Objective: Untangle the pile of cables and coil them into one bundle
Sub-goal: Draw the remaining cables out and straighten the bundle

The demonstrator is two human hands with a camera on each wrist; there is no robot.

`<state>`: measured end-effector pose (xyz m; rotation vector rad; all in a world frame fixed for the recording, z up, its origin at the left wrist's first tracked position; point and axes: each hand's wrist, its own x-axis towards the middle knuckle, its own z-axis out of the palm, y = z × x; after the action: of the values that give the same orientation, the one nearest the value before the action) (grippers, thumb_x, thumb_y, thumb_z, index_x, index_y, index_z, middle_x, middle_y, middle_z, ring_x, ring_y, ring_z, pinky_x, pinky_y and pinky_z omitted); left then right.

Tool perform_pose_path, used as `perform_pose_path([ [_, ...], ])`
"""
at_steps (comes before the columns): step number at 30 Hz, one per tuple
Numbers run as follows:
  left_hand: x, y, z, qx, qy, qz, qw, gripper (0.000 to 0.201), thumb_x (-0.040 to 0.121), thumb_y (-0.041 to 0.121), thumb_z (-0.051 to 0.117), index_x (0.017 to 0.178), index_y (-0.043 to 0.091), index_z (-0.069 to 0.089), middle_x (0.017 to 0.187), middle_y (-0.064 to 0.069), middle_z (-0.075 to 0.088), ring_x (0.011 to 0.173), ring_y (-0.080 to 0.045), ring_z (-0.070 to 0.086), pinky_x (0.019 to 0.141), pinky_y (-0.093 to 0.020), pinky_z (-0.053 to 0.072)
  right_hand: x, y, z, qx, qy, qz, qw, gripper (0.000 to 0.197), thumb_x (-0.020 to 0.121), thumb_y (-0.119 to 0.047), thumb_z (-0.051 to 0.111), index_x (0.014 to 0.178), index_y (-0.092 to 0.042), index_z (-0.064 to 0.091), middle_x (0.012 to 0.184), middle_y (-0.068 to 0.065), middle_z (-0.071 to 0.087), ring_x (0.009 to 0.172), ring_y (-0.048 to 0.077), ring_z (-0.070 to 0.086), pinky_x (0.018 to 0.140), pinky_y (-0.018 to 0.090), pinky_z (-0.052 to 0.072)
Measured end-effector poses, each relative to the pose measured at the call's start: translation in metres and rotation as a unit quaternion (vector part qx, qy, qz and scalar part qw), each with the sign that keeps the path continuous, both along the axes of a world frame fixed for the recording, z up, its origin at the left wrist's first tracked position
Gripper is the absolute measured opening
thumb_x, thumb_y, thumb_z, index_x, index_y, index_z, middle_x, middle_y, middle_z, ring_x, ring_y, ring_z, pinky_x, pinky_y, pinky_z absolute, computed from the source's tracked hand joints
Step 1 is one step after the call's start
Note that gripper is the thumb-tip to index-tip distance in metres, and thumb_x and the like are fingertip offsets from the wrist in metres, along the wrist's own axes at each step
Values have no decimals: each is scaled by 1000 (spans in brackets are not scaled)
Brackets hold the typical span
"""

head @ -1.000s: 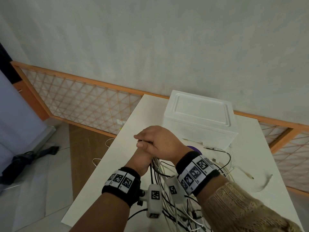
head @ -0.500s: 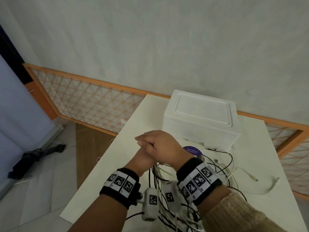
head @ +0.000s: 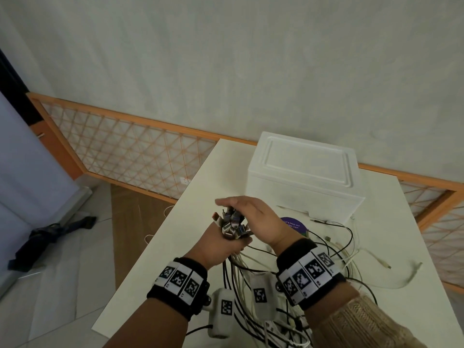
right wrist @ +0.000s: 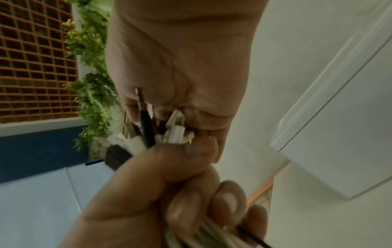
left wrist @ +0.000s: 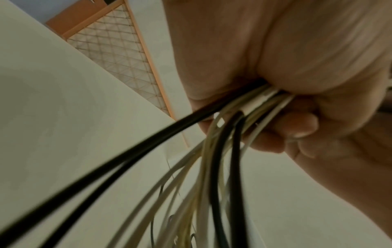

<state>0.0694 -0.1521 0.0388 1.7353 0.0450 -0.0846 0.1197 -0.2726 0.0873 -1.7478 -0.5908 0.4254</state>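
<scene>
My left hand (head: 221, 243) grips a bunch of black and white cables just below their plugs, held up over the white table (head: 175, 247). The plug ends (head: 229, 222) stick up out of the fist in a cluster. In the left wrist view the cables (left wrist: 229, 134) fan down out of the closed fingers. My right hand (head: 253, 218) lies flat, fingers straight, palm against the plug tips (right wrist: 169, 127). The loose lengths of cable (head: 334, 249) trail in loops over the table to the right and toward me.
A white foam box (head: 306, 177) stands at the back of the table, with a purple round label (head: 293, 224) in front of it. An orange lattice fence (head: 130, 151) runs behind. The table's left edge drops to the tiled floor, where a dark bag (head: 50, 237) lies.
My right hand was clasped over the left fist; it has now lifted and flattened, uncovering the plug ends. The head view has shifted slightly.
</scene>
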Motion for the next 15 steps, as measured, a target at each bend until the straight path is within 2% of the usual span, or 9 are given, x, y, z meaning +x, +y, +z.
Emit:
perform_pose_path([
  [1, 1, 1, -2, -4, 0, -5, 1000, 28, 79, 0, 72, 104, 6, 62, 92, -15, 70, 82, -25, 68, 74, -33, 56, -2, 2, 0, -13, 0, 0, 1000, 39, 84, -48, 40, 105, -33, 70, 116, -13, 66, 110, -4, 56, 100, 21, 38],
  [3, 3, 4, -3, -9, 2, -3, 1000, 27, 77, -4, 72, 101, 6, 63, 84, -9, 71, 75, -19, 69, 67, -25, 55, -4, 2, -2, -34, -21, -7, 999, 36, 90, -38, 43, 109, -26, 71, 115, -12, 67, 108, -4, 57, 98, 21, 39],
  [6, 5, 6, -1, -14, 10, -16, 1000, 26, 72, -11, 71, 80, 14, 65, 65, 6, 69, 66, -7, 66, 64, -23, 52, -5, 1, -3, -88, -84, 11, 993, 31, 99, -31, 45, 119, -22, 66, 123, -9, 64, 112, -3, 55, 101, 20, 38],
  [9, 4, 7, -1, -16, 44, -28, 999, 32, 72, -13, 68, 61, 17, 64, 57, 5, 65, 60, -7, 63, 63, -24, 49, -5, 5, -3, -163, -145, 39, 975, 33, 100, -29, 43, 127, -22, 60, 131, -6, 59, 120, 3, 50, 103, 17, 34],
  [12, 1, 6, -2, -68, 38, -37, 996, 19, 69, -6, 69, 65, 12, 65, 58, 0, 66, 61, -14, 63, 63, -26, 52, -4, 9, -1, -193, -172, 63, 964, 35, 101, -29, 42, 131, -21, 56, 135, -4, 56, 125, 7, 47, 104, 15, 31],
  [15, -3, 7, 0, -115, 22, -35, 993, 16, 73, -9, 67, 71, 7, 64, 57, 0, 64, 58, -13, 62, 57, -21, 50, -4, 9, 1, -174, -160, 85, 968, 38, 100, -38, 37, 134, -28, 52, 134, -7, 57, 124, 5, 48, 105, 18, 33],
])
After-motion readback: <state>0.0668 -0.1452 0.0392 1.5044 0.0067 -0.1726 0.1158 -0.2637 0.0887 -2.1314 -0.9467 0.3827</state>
